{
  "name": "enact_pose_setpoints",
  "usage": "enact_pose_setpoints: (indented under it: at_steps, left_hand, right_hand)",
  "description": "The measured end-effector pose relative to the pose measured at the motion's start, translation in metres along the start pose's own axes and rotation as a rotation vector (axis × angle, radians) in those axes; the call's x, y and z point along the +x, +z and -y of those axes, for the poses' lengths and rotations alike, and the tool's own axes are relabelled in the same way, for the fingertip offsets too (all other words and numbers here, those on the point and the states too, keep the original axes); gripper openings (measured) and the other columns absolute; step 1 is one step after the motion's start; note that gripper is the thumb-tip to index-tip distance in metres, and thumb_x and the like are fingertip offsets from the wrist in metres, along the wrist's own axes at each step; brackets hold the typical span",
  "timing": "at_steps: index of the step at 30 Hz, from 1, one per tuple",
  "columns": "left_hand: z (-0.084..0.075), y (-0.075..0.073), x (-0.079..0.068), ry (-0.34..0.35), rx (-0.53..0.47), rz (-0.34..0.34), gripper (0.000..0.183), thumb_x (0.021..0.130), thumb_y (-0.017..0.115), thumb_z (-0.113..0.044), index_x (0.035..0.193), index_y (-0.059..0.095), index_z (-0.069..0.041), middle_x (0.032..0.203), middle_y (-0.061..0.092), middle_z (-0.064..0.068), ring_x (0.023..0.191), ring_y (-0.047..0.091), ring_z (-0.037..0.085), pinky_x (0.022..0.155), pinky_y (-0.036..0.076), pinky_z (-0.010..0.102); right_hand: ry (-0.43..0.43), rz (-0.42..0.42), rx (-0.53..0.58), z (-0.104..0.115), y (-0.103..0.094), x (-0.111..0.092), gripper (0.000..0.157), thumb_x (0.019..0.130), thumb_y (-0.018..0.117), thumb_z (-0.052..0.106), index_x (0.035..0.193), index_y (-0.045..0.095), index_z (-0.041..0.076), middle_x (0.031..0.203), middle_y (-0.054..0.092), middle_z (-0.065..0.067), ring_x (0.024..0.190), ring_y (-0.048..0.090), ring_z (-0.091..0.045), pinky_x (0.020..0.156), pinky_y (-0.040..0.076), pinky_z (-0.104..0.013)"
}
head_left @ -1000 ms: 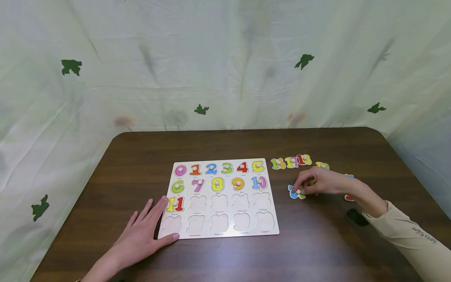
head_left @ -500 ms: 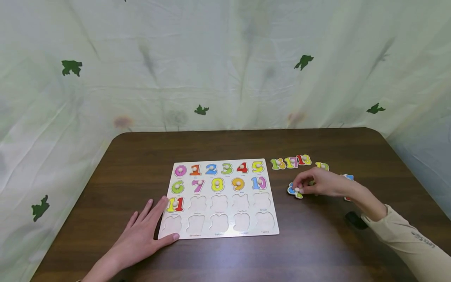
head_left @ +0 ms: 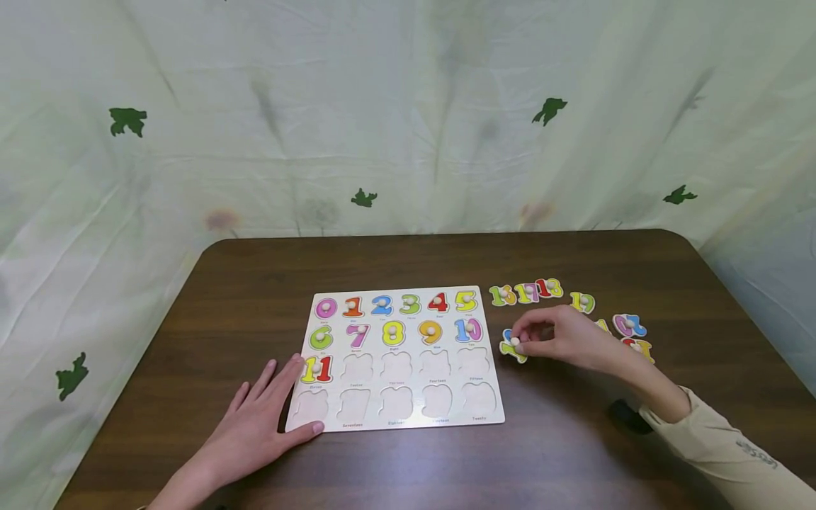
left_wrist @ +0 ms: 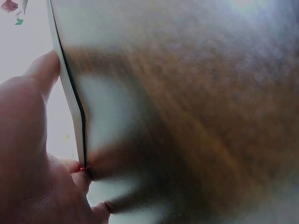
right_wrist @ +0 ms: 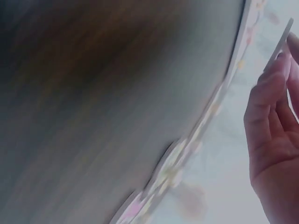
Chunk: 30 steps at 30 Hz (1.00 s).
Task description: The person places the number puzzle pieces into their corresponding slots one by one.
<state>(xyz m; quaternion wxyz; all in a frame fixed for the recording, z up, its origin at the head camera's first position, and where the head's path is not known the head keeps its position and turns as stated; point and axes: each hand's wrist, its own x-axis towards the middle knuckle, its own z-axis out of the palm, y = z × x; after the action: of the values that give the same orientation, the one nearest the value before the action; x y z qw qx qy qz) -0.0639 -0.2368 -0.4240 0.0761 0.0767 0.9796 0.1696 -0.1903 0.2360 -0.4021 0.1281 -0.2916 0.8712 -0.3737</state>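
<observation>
A white number puzzle board (head_left: 376, 418) lies on the table, with knobbed number pieces 0 through 11 seated in it and bare recesses in the lower rows. At its left side my left hand (head_left: 251, 418) lies with fingers spread, index fingertip by the yellow-and-red 11 piece (head_left: 316, 369) and thumb at the near left corner. Just off the board's right edge, my right hand (head_left: 567, 340) pinches a blue-and-green number piece (head_left: 512, 349) by its knob. That piece is tilted, its numeral partly hidden by the fingers. In the right wrist view the piece (right_wrist: 279, 45) shows edge-on.
Beyond my right hand lie loose number pieces: a green-and-orange one (head_left: 503, 295), a yellow-and-purple 17 (head_left: 528, 293), a red-and-yellow one (head_left: 550, 288) and a yellow-and-green one (head_left: 582, 302). Farther right are a purple-and-blue piece (head_left: 629, 325) and a red-and-yellow piece (head_left: 639, 347). A pale curtain (head_left: 408, 120) hangs behind.
My right hand has moved left with the blue-and-green number piece, from among the loose pieces toward the board, and the piece has turned. Pieces at the right are uncovered. My left hand stays put.
</observation>
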Motion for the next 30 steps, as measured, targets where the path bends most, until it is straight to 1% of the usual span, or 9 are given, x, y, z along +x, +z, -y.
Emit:
enact_pose_setpoints:
  at_steps: [7,12,15,20,24,30]
  left_hand:
    - [0.0,0.0,-0.001,-0.002,0.001,-0.001,0.108,0.076,0.06,-0.079,0.157,0.025,-0.015,0.159,0.028,0.009,0.144,0.017,0.043,0.106,0.016,0.069]
    - [0.0,0.0,0.0,-0.007,-0.001,0.006,0.11,0.076,0.057,-0.081,0.157,0.024,-0.015,0.159,0.028,0.009,0.145,0.016,0.043,0.106,0.015,0.069]
    - [0.0,-0.001,0.0,-0.007,-0.005,0.008,0.111,0.075,0.056,-0.081,0.158,0.023,-0.016,0.16,0.027,0.009,0.145,0.016,0.042,0.107,0.014,0.069]
    - [0.001,-0.001,-0.001,-0.005,-0.006,0.007,0.11,0.075,0.057,-0.081,0.158,0.023,-0.016,0.16,0.027,0.009,0.145,0.016,0.043,0.107,0.014,0.069]
    - [0.002,-0.001,-0.001,-0.004,-0.007,0.005,0.111,0.076,0.057,-0.081,0.158,0.023,-0.015,0.159,0.027,0.009,0.145,0.016,0.043,0.106,0.014,0.07]
    - [0.0,-0.002,-0.001,0.004,-0.016,0.003,0.11,0.077,0.056,-0.081,0.157,0.024,-0.014,0.16,0.027,0.009,0.145,0.016,0.043,0.106,0.014,0.07]
  right_hand:
    - [-0.006,-0.053,0.023,0.034,0.022,0.013,0.013,0.082,0.082,0.025,0.088,0.07,0.024,0.073,0.06,0.009,0.069,0.057,-0.012,0.058,0.047,-0.024]
    - [-0.006,-0.084,0.025,0.056,0.045,0.027,0.015,0.08,0.083,0.025,0.085,0.069,0.024,0.071,0.06,0.01,0.068,0.056,-0.011,0.058,0.047,-0.024]
    - [-0.011,-0.085,0.017,0.067,0.059,0.038,0.015,0.08,0.083,0.025,0.083,0.069,0.024,0.07,0.06,0.012,0.067,0.056,-0.009,0.058,0.046,-0.024]
    - [-0.004,-0.055,-0.031,0.092,0.081,0.058,0.015,0.081,0.082,0.031,0.079,0.068,0.028,0.067,0.06,0.016,0.061,0.055,-0.007,0.055,0.045,-0.025]
    - [-0.024,-0.012,-0.048,0.111,0.095,0.078,0.015,0.081,0.081,0.032,0.077,0.068,0.026,0.065,0.06,0.017,0.059,0.054,-0.007,0.056,0.043,-0.026]
    - [-0.029,0.066,-0.069,0.129,0.112,0.106,0.018,0.081,0.082,0.032,0.074,0.068,0.024,0.062,0.061,0.016,0.061,0.054,-0.007,0.059,0.043,-0.026]
